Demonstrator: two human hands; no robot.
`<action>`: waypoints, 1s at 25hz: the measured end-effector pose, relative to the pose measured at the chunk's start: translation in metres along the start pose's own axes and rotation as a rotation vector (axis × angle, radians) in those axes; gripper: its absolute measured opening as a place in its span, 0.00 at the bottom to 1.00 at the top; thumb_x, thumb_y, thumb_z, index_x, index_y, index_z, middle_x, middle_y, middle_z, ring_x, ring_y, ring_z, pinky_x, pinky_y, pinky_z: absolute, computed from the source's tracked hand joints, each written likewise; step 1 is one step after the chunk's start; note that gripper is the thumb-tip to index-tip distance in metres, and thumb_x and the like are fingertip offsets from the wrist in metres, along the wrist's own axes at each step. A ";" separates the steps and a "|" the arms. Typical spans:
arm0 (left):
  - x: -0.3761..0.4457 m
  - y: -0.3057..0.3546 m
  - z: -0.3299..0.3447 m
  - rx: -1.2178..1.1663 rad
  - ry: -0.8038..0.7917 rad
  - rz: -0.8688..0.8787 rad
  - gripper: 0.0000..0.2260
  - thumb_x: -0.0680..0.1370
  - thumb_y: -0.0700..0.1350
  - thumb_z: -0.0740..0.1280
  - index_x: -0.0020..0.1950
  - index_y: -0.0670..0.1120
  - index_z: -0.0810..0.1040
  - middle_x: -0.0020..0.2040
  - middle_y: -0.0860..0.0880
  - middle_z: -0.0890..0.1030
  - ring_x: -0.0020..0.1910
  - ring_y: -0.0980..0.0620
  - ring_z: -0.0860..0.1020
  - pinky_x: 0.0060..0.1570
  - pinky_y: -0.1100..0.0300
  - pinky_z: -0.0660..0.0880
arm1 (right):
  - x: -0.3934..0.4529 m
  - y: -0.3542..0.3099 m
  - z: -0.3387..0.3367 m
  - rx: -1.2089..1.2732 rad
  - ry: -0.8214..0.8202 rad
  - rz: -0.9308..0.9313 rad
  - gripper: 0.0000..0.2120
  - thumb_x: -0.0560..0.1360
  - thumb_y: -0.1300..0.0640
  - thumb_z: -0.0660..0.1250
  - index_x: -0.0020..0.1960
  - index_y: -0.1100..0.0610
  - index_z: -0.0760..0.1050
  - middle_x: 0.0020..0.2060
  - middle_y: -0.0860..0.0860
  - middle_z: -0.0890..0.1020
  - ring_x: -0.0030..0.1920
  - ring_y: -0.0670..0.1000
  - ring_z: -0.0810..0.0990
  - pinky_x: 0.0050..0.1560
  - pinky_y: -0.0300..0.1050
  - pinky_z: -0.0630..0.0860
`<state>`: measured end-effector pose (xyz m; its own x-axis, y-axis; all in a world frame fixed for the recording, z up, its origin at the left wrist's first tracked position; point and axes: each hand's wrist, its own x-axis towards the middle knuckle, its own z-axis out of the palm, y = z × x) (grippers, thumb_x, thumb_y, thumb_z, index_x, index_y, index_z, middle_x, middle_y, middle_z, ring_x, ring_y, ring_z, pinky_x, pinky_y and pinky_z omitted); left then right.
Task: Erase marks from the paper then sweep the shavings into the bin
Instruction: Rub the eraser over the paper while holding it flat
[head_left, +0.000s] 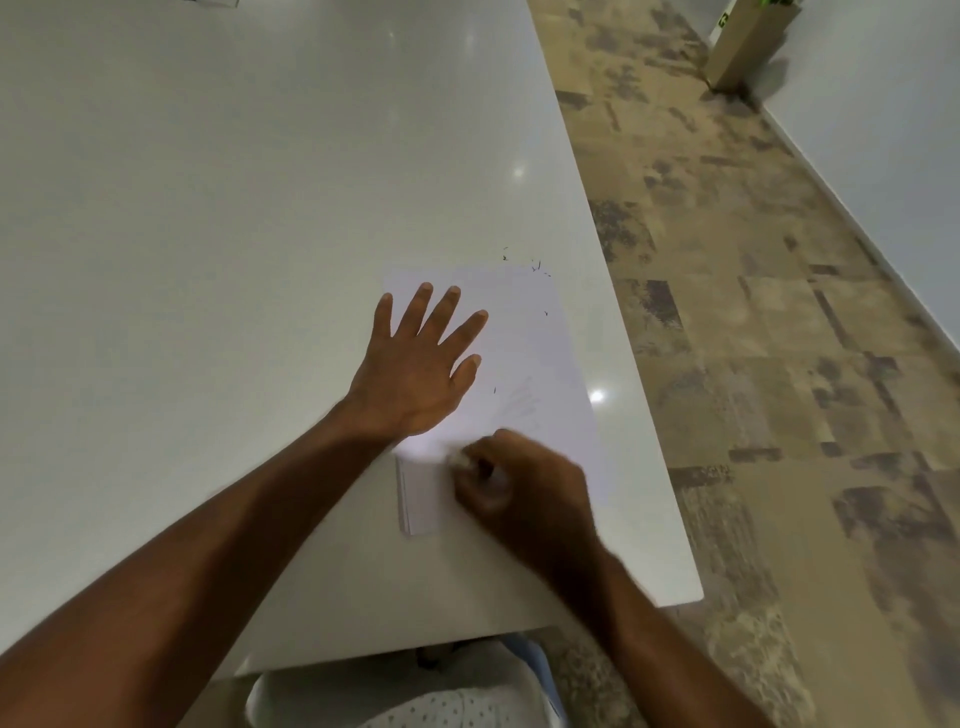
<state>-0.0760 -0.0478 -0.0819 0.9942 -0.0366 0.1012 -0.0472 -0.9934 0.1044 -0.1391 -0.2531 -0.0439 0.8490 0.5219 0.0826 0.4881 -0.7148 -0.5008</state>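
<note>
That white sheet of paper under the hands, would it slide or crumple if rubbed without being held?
The thin white sheet of paper probably slides easily, since the glossy white table looks slick. It likely buckles too, which may be why the left hand lies flat on it while the right hand rubs.

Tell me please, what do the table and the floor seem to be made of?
The table looks like polished stone or a glossy solid composite: pale, smooth, with sharp reflections of ceiling lights. I cannot tell which. The floor looks like carpet tiles: matte, with mottled beige and grey patches in squares, and no shine.
</note>
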 end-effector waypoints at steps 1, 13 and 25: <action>0.000 0.000 -0.001 -0.006 0.000 0.002 0.28 0.83 0.63 0.40 0.82 0.58 0.49 0.84 0.48 0.49 0.82 0.42 0.47 0.76 0.34 0.46 | 0.019 0.013 -0.009 -0.029 0.069 0.058 0.09 0.80 0.43 0.69 0.46 0.47 0.80 0.42 0.42 0.82 0.41 0.45 0.80 0.42 0.41 0.76; 0.002 -0.001 0.000 -0.020 0.001 0.013 0.28 0.83 0.64 0.42 0.82 0.58 0.50 0.84 0.48 0.51 0.82 0.42 0.47 0.76 0.34 0.47 | 0.063 0.037 -0.039 -0.100 0.279 0.291 0.12 0.81 0.45 0.66 0.42 0.49 0.77 0.40 0.43 0.81 0.40 0.46 0.79 0.38 0.39 0.71; 0.001 0.000 -0.001 -0.018 0.000 -0.013 0.29 0.82 0.65 0.39 0.82 0.59 0.48 0.84 0.49 0.49 0.82 0.43 0.46 0.76 0.35 0.45 | 0.033 0.002 -0.009 -0.029 0.160 0.139 0.10 0.80 0.46 0.69 0.42 0.49 0.78 0.39 0.44 0.81 0.38 0.44 0.77 0.40 0.43 0.73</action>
<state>-0.0754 -0.0473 -0.0806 0.9947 -0.0232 0.1001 -0.0356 -0.9917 0.1239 -0.1083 -0.2418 -0.0348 0.9289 0.3382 0.1510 0.3673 -0.7890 -0.4925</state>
